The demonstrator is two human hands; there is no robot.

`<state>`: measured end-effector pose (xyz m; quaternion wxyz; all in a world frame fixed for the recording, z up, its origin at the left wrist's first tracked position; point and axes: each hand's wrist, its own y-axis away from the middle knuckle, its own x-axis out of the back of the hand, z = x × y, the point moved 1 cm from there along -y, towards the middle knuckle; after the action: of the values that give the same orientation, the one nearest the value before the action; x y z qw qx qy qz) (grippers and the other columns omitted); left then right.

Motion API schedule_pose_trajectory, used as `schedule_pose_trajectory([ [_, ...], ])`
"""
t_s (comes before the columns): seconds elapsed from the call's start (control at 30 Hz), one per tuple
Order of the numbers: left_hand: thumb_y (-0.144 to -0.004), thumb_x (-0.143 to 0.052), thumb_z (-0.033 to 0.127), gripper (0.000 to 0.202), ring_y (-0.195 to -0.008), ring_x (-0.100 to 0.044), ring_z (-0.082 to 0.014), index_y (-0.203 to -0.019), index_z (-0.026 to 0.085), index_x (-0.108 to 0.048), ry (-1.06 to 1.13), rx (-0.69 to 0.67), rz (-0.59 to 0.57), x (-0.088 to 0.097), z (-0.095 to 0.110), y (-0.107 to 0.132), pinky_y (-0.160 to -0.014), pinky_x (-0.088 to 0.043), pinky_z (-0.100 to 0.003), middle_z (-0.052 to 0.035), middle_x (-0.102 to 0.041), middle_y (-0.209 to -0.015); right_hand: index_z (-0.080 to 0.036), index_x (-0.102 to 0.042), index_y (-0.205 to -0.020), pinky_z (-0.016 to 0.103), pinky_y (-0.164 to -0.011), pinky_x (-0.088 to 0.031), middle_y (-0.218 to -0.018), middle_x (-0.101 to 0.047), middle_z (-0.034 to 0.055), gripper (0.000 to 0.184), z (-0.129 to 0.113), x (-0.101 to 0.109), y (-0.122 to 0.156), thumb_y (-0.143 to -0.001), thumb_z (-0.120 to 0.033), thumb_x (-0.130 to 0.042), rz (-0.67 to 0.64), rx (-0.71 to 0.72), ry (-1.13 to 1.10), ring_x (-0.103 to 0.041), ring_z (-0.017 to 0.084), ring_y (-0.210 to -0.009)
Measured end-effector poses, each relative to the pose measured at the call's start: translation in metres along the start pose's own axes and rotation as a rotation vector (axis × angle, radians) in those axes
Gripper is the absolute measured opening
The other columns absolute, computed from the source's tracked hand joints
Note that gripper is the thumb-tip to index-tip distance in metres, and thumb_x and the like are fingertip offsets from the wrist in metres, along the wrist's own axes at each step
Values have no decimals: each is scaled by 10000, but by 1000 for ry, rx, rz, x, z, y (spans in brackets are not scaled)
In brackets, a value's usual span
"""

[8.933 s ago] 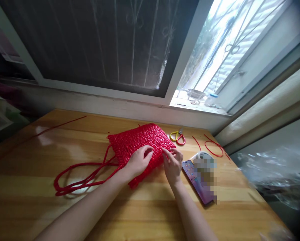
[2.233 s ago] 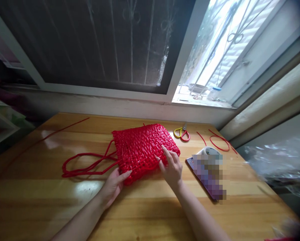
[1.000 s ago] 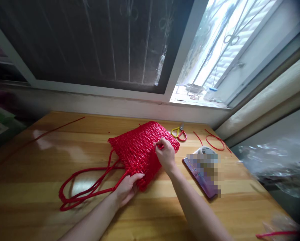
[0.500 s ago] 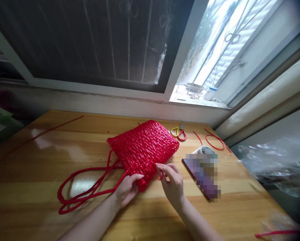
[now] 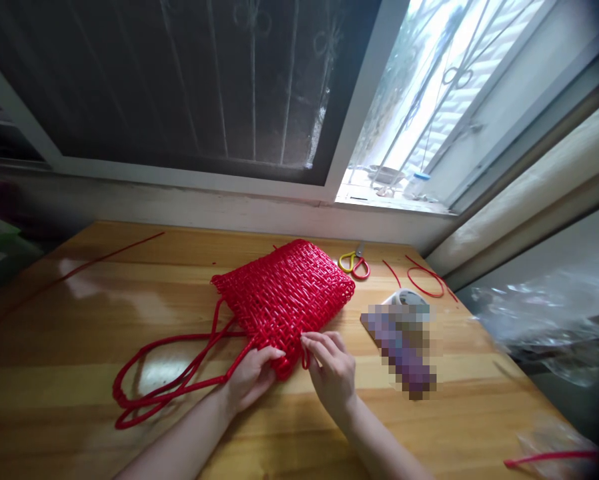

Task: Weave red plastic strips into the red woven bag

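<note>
A red woven bag [image 5: 289, 287] lies on the wooden table [image 5: 179, 287], its near corner toward me. Two long red cord handles [image 5: 154, 393] loop out from it to the left. My left hand [image 5: 252, 377] grips the bag's near edge, thumb on top and the other fingers hidden underneath. At the right side of that corner, my right hand [image 5: 332, 367] pinches a red cord [image 5: 305, 353] that bends into a small loop beneath the fingertips. Where the cord's end lies is hidden by the fingers.
Scissors [image 5: 354, 263] with one yellow and one red handle lie behind the bag. Right of it are a roll of tape [image 5: 409, 300] and a blurred-out phone-like object [image 5: 404, 360]. Red cord pieces [image 5: 424, 283] and clear plastic wrap [image 5: 544, 327] lie farther right. A window stands behind.
My right hand has shifted slightly left and down along the bag's edge, and the cord loop under its fingers looks narrower. My left hand keeps its hold. The view has shifted slightly.
</note>
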<state>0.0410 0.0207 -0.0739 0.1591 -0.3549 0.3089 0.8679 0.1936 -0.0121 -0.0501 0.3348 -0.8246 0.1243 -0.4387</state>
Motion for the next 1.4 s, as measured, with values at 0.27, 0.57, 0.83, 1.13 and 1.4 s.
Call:
schedule_pose_trajectory([
  [0.27,-594,-618,75,53,-649,-513,-120,-585,116,-651,16,25,-34,-1,1,0,-719,-378,-267,-19,-627,-643,-191,-627,-835,261,-639,-454,-778,-620,46,188,-5,-6,0,-817,-91,-468,-20,-13,61,-539,148,-716],
  [0.57,-588,-539,24,132,-595,-502,-105,-558,117,-628,76,56,-67,-6,4,1,-660,-382,-254,-6,-606,-589,-186,-601,-801,268,-648,-449,-712,-566,49,202,-8,-15,-1,-849,-105,-422,-86,77,182,-517,159,-692],
  [0.83,-566,-454,20,284,-777,-585,-174,-724,99,-676,119,114,-199,-7,9,0,-850,-380,-315,-54,-677,-754,-193,-559,-733,209,-547,-433,-661,-513,27,252,-2,-20,-1,-872,-105,-367,-79,4,159,-513,116,-588],
  [1.13,-489,-420,11,469,-987,-565,-235,-877,90,-672,211,131,-337,2,9,-5,-967,-318,-391,-79,-683,-896,-169,-588,-829,238,-653,-492,-837,-600,76,158,3,-14,5,-859,-116,-442,-101,99,39,-576,132,-714],
  [1.4,-488,-410,17,481,-1010,-558,-236,-883,97,-672,181,120,-335,0,10,-3,-985,-303,-389,-68,-686,-909,-168,-616,-955,233,-600,-506,-817,-588,92,245,6,-18,7,-827,-108,-416,11,115,97,-580,142,-701],
])
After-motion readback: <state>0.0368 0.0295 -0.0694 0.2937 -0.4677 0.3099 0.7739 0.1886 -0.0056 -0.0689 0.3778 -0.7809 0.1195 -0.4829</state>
